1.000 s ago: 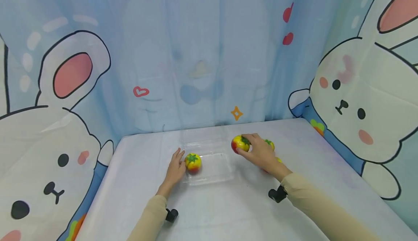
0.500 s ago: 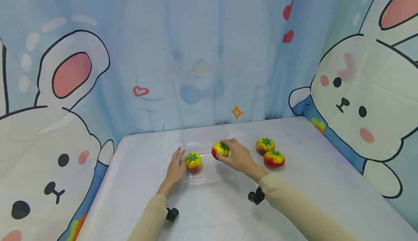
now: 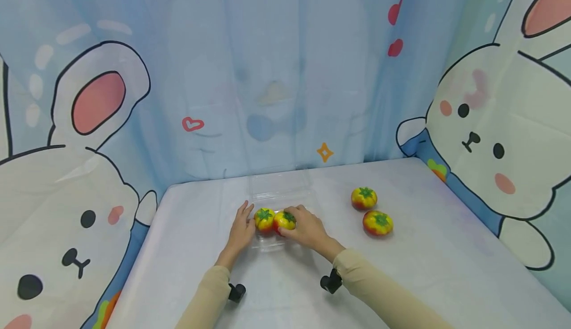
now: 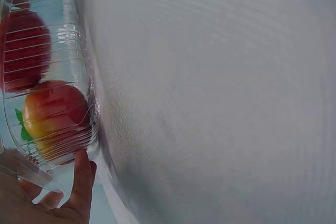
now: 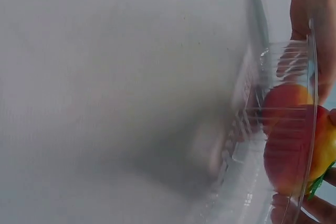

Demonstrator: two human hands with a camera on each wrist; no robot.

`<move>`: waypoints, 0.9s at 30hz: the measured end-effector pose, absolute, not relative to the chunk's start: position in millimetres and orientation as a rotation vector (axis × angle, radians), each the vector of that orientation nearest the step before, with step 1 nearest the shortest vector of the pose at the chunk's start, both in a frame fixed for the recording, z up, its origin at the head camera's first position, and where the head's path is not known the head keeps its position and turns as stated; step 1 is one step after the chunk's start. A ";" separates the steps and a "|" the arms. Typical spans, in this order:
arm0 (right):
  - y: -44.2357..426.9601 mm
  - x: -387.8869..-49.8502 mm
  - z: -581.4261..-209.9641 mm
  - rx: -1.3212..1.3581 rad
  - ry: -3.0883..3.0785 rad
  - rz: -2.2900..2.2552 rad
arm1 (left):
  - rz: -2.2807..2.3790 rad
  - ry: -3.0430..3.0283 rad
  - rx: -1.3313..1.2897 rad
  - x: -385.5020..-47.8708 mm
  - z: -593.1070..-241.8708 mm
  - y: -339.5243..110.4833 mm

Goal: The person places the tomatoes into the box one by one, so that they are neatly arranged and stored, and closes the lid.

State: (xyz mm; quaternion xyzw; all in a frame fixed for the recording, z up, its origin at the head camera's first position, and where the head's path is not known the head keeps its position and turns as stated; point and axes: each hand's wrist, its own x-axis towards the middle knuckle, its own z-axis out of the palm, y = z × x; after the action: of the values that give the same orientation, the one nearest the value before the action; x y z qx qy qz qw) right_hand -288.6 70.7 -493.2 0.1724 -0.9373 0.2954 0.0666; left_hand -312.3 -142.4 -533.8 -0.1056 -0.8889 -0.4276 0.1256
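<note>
A clear plastic box [image 3: 290, 244] with its lid [image 3: 281, 185] folded back lies on the table. In it, at the left, sits a red-and-yellow fruit [image 3: 264, 219] with a green leafy top. My left hand [image 3: 241, 231] touches the box's left end with fairly straight fingers; the left wrist view shows a fingertip [image 4: 81, 163] against the ribbed wall. My right hand [image 3: 308, 230] holds a second such fruit [image 3: 283, 222] inside the box, beside the first. Through the clear wall, the right wrist view shows this held fruit [image 5: 291, 153] low in the box.
Two more red-and-yellow fruits, a rear one [image 3: 364, 198] and a front one [image 3: 377, 223], lie on the white cloth to the right of the box. A blue curtain [image 3: 267, 71] with printed rabbits hangs behind the table and at its sides.
My right hand has carried the fruit leftward and down into the box, beside the first one. The two fruits at the right have come fully into view. My left hand has stayed at the box.
</note>
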 end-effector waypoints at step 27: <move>60.0 -288.3 -494.2 0.423 -2.969 0.916 | -1.232 -2.600 -0.300 -311.6 -532.8 -140.3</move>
State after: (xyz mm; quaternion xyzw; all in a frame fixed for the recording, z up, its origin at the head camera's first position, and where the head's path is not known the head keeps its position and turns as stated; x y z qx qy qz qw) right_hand -288.3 60.0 -494.2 0.1348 -0.9468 0.2921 0.0032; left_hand -311.6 -140.3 -532.8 -0.1029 -0.8918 -0.4227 0.1243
